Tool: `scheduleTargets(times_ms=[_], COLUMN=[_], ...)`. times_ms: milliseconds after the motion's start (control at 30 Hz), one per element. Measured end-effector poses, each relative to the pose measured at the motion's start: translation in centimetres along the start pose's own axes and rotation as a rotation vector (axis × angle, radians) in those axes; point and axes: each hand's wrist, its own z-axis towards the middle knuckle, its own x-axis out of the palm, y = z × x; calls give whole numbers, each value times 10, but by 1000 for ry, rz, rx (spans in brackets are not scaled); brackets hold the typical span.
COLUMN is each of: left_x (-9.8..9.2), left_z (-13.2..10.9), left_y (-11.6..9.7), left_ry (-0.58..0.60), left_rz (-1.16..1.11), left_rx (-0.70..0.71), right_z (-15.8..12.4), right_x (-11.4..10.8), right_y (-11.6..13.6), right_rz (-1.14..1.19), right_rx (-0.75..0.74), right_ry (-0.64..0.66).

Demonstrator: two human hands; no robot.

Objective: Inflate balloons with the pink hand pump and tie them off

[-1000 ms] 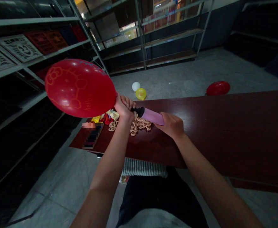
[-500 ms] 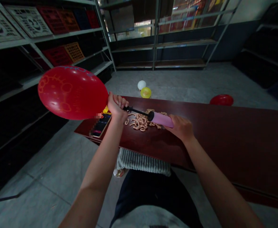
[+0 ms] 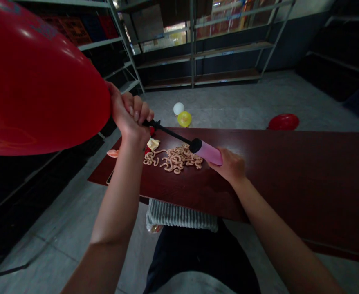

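Note:
A big inflated red balloon fills the upper left, cut off by the picture's edge. My left hand is closed around its neck and the black end of a hand balloon pump. The pump has a pink barrel and a thin black rod, drawn well out between my hands. My right hand grips the barrel's far end, low over the table. Under the rod lies a heap of beige curled pieces. The join between balloon and pump is hidden by my left fingers.
Beside the heap on the dark red table lie a limp cream balloon and a limp orange balloon. On the floor beyond are a white balloon, a yellow balloon and a red one. Metal shelves stand behind.
My left hand has moved up and left with the balloon, which looks larger and nearer. More of the pump's rod shows. The right hand has barely shifted.

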Motion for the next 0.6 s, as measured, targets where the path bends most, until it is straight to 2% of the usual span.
scheduleTargets(times_ms=[167,300,433,500,600], left_x=[46,72,80,79,73], left_z=[8,6,-10,-17,-22], left_y=[26,68,118,135,145], left_ry=[73,188,309,284,200], left_rz=[62,109,117,120,96], left_rx=[-49,-121,-187,-200,-210], right_z=[1,3,4,4,4], right_x=[-3,0,3,2,2], right_y=[-5,-8,-9,-10,-11], right_rz=[51,88,82,73,65], right_rx=[121,193,264,290,288], right_ry=[-56,-107,-122,-112,-106])
